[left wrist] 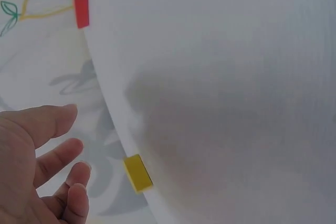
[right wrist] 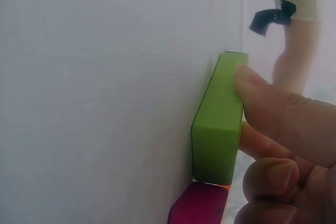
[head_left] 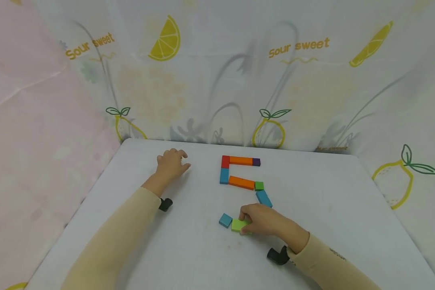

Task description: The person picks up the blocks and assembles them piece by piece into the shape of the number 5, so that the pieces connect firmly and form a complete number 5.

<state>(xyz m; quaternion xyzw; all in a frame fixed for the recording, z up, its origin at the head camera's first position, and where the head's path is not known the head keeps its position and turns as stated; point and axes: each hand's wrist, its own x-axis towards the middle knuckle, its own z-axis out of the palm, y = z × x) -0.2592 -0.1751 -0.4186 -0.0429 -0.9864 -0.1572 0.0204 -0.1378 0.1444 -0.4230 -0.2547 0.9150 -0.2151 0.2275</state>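
My right hand pinches a light green block near the middle front of the white table. In the right wrist view, the thumb lies on one side of this block with fingers behind it. A magenta block shows right at its end there; the hand hides it in the head view. A blue block sits at the green block's left end. Farther back on the left, my left hand is held with fingers apart, gripping nothing. A yellow block appears beyond its fingertips in the left wrist view.
Behind the right hand, a line of blocks includes a red one, orange bars, a purple one, a small green one and a slanted blue one. A lemon-printed curtain hangs behind the table.
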